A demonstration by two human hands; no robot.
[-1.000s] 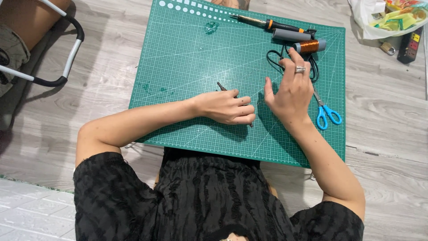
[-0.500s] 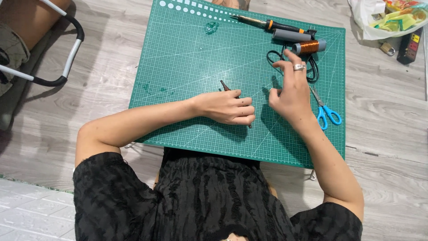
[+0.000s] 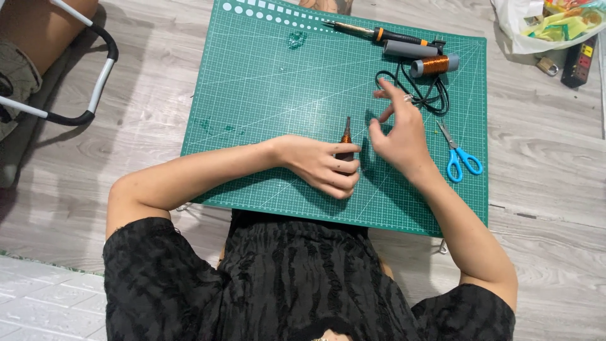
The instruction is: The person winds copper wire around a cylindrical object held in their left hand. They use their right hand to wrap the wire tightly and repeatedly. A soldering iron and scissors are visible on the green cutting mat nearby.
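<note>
Pliers point(image 3: 345, 140), small and dark-handled with a slim nose, sit in the left hand point(image 3: 325, 165), which grips the handles near the middle of the green cutting mat point(image 3: 265, 101); the nose points away from the person, up the mat. The step in hand looks like fine work with the pliers, the left hand steadying the tool while the right hand point(image 3: 399, 136) attends just beside the tip. The right hand is open, fingers spread and slightly curled, hovering above the mat and holding nothing that can be made out; a ring shows on one finger. Any thin wire between hand and tool is too fine to tell.

Left forearm lies flat across the mat's near edge, wrist bent inward; right forearm comes in at a slant from the right, wrist lifted.

Farther up the mat lie a soldering iron point(image 3: 372, 31), a spool of copper wire point(image 3: 434, 65) and a black cord point(image 3: 420, 95); blue-handled scissors point(image 3: 459, 155) rest at the right edge. My judgement: the next move calls for a precise pinch close to the plier tip.
</note>
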